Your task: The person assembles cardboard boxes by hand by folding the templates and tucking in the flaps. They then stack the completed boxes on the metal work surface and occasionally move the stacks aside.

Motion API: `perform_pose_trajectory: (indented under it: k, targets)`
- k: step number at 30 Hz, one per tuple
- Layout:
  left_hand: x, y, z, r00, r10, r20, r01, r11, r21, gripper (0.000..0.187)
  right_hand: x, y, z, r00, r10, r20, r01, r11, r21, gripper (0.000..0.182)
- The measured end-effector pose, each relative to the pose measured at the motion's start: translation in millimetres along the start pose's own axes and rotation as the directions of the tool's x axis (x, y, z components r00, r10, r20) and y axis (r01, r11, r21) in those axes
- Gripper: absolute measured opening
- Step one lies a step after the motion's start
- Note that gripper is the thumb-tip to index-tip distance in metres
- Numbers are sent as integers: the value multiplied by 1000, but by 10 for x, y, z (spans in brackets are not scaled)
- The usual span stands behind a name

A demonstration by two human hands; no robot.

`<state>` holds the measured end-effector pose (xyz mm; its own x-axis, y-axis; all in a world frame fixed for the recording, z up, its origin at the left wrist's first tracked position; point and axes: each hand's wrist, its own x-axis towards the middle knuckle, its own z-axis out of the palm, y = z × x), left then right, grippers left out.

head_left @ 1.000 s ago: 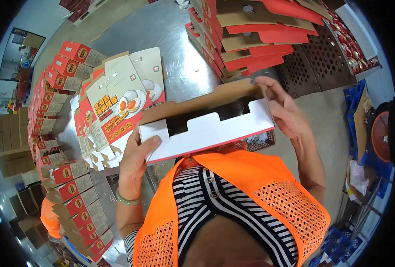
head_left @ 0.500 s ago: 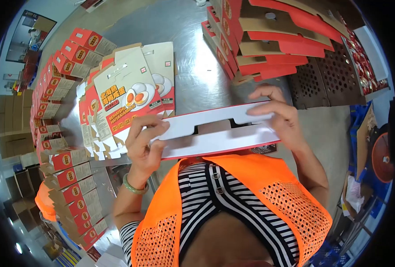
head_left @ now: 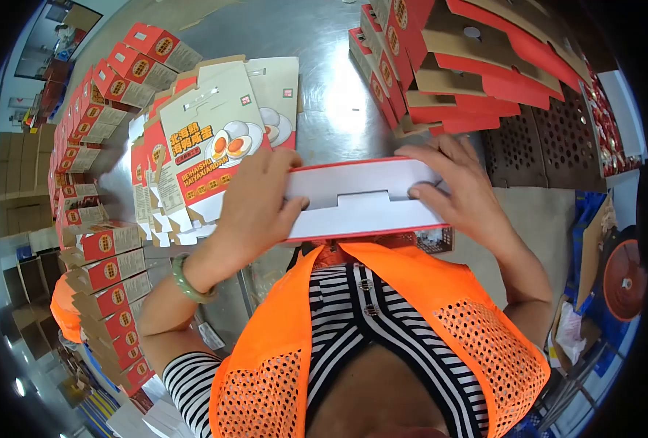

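**Red-edged carton gripped at both ends, with stacked packaging on either side**

Nearest the viewer are an orange mesh vest and a striped shirt. Just beyond, in front of the chest, the carton lies crosswise, its white flaps facing up and a tab at mid-length. The left hand, with a green bracelet at its wrist, clasps one end; the right hand grips the other, thumb on the white board. Both hands cover the carton's ends. A dark basket shows partly below it.

Beyond the left hand, which overlaps its near edge, a pile of flattened cartons printed with halved eggs lies on the metal table. To the right, a tall stack of red boxes with raised brown flaps bounds the work area; perforated brown panels and red packets lie past it. At left, folded boxes partly hide an orange garment, and a further row of assembled boxes follows the table's edge. Farthest left, plain brown cartons are piled.
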<state>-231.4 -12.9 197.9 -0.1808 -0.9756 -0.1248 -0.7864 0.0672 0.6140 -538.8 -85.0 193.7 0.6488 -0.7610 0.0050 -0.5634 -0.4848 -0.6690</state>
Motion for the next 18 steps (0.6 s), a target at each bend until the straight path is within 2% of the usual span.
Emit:
perform_pose_trajectory:
  k: [1, 2, 3, 4, 5, 6, 7, 8, 9, 11, 12, 13, 15, 17, 18]
  targets:
    - [1, 71, 13, 997, 2, 72, -13, 989, 150, 47, 7, -5, 29, 999, 19, -38, -22, 997, -78, 53]
    - [29, 110, 1, 991, -2, 136, -39, 953, 302, 46, 17, 17, 15, 999, 15, -49, -19, 997, -80, 53]
    - [51, 82, -28, 991, 4, 132, -44, 950, 309, 46, 20, 52, -8, 1000, -2, -6, 2, 999, -44, 56]
    - [52, -3, -71, 986, 82, 142, -92, 994, 66, 48, 5, 93, -22, 999, -16, 41, 16, 1000, -3, 59]
    - [67, -118, -119, 976, 167, 137, -141, 973, -181, 51, -18, 168, -21, 1000, -10, 28, 10, 1000, -1, 59]
    - [103, -336, -149, 958, 282, 53, -253, 918, -305, 62, -50, 286, -14, 998, -1, -67, 22, 952, 305, 66]
    - [114, -409, -6, 950, 306, 54, -277, 912, -302, 62, -93, 429, -10, 987, 27, -161, 70, 818, 571, 75]
    - [2, -459, 186, 971, 142, -194, -227, 806, -547, 60, -202, 612, 66, 980, -87, -178, 144, 929, 340, 85]
    - [-120, -548, 378, 926, -91, -367, -237, 618, -750, 59, -333, 643, 149, 995, 86, -47, -52, 872, 487, 111]
    - [-349, -948, 737, 961, -13, -275, -269, 176, -947, 72, -561, 844, 529, 996, 94, 7, -66, 647, 759, 137]
    - [-344, -1177, 819, 961, 13, -275, -273, 175, -946, 72, -629, 974, 764, 986, 167, -9, -91, 581, 809, 146]
    - [-578, -1303, 1033, 972, 45, -231, -231, 360, -904, 67, -680, 1113, 1012, 971, 236, -21, -105, 510, 854, 156]
    - [-526, -1614, 1474, 979, 105, -173, -198, 682, -704, 57, -708, 1451, 1469, 983, 136, -121, 9, 628, 778, 146]
    - [-860, -2035, 1881, 988, 99, -120, -140, 903, -405, 48, -702, 1009, 1050, 931, 316, 184, -361, 712, 603, 129]
    - [-833, -2230, 2031, 991, 82, -110, -105, 968, -229, 44, -645, 887, 1009, 965, 248, 85, -246, 748, 617, 122]
